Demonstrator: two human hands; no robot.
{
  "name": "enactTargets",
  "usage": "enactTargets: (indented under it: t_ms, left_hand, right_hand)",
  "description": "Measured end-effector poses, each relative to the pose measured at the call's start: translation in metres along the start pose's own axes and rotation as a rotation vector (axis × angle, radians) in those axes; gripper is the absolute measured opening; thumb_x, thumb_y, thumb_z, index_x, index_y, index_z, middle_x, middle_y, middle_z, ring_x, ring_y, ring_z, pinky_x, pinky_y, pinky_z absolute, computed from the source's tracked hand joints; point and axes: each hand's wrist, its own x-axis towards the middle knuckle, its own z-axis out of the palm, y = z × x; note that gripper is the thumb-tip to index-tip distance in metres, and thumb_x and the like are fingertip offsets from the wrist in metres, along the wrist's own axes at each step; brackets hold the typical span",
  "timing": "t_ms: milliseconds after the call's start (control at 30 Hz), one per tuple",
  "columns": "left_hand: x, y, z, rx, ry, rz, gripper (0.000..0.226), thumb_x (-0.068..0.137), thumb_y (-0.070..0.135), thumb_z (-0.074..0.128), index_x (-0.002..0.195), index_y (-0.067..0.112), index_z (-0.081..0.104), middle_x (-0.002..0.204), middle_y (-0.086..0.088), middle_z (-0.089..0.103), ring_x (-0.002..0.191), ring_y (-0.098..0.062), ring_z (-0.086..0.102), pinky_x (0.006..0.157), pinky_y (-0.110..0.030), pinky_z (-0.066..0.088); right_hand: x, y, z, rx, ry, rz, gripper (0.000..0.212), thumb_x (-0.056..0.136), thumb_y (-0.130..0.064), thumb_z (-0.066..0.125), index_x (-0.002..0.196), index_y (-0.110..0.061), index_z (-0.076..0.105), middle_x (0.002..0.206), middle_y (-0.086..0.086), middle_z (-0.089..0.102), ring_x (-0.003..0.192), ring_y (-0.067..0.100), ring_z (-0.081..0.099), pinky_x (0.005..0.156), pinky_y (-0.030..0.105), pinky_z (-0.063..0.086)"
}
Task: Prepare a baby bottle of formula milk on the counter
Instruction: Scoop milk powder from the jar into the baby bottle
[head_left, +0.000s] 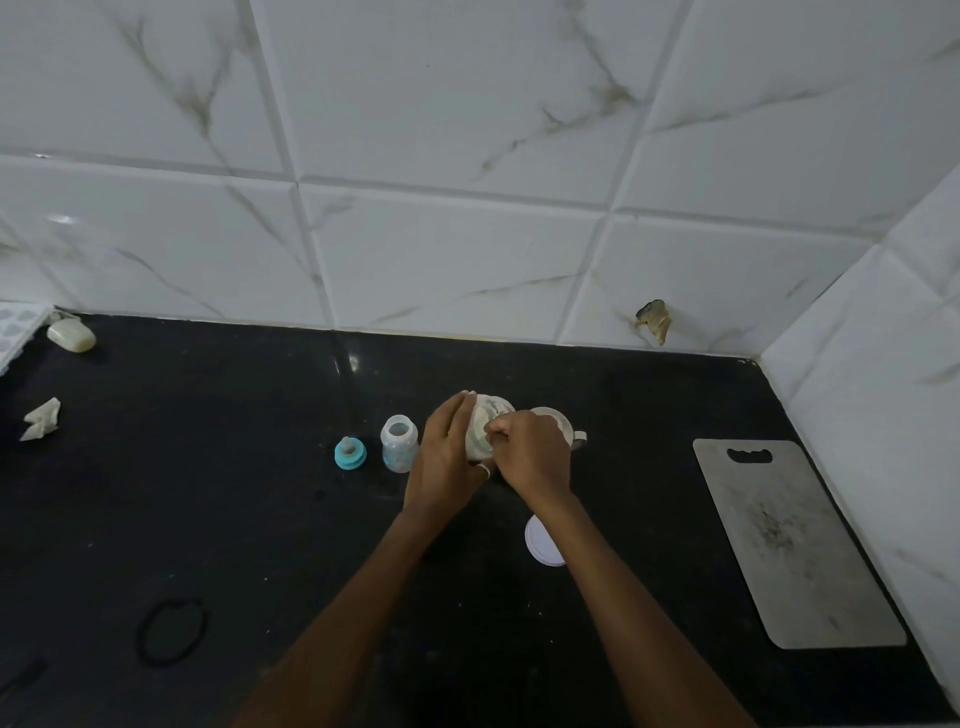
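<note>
An uncapped clear baby bottle (399, 444) stands upright on the black counter (208, 493). Its teal ring with the teat (350, 453) lies just to its left. To the bottle's right, my left hand (447, 452) wraps around a clear jar of pale powder (485, 421), which tilts toward me. My right hand (530, 452) is closed at the jar's mouth, its fingers pinched on something small that I cannot make out. A clear cup with a handle (558, 421) sits behind my right hand. A white round lid (540, 540) lies flat beside my right forearm.
A grey cutting board (795, 540) lies at the right near the tiled side wall. A black hair tie (171, 631) rests front left. A crumpled tissue (41, 418), a bar of soap (71, 335) and a white tray edge (15, 332) occupy the far left.
</note>
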Motion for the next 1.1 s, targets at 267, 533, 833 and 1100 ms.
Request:
enactTargets:
  t_ms: [267,533,833,1100]
  left_hand:
    - [0.001,0.001,0.001,-0.001,-0.009,0.001,0.097,0.068,0.010,0.087,0.151,0.009,0.036,0.155,-0.009,0.039,0.143,-0.022,0.037,0.114,-0.035,0.038]
    - [0.001,-0.004,0.003,-0.006,0.032,-0.053,0.094,0.072,0.033,0.087,0.149,0.008,0.038,0.152,-0.009,0.044,0.140,-0.022,0.041,0.115,-0.034,0.038]
    - [0.001,-0.007,0.010,-0.109,0.053,-0.179,0.093,0.069,0.039,0.089,0.145,0.013,0.041,0.147,-0.005,0.048,0.140,-0.017,0.041,0.114,-0.032,0.037]
    - [-0.001,-0.010,0.022,-0.157,0.046,-0.252,0.089,0.069,0.033,0.089,0.143,0.014,0.044,0.144,-0.005,0.050,0.138,-0.017,0.042,0.114,-0.031,0.036]
  right_hand:
    - [0.003,0.000,-0.001,0.127,-0.066,0.051,0.022,0.094,-0.015,0.064,0.103,-0.024,0.082,0.100,-0.005,0.079,0.093,0.012,0.072,0.079,0.031,0.058]
    - [0.004,0.008,-0.018,0.519,0.049,0.313,0.015,0.090,-0.010,0.071,0.097,-0.018,0.082,0.093,-0.006,0.078,0.086,0.004,0.070,0.082,0.022,0.056]
    - [0.004,0.017,-0.035,0.797,0.138,0.519,0.013,0.088,-0.008,0.073,0.091,-0.018,0.081,0.085,-0.003,0.077,0.078,0.008,0.070,0.053,0.008,0.047]
    - [0.004,0.020,-0.034,0.796,0.120,0.558,0.013,0.088,-0.010,0.073,0.091,-0.020,0.081,0.089,-0.005,0.077,0.087,0.009,0.071,0.065,0.016,0.048]
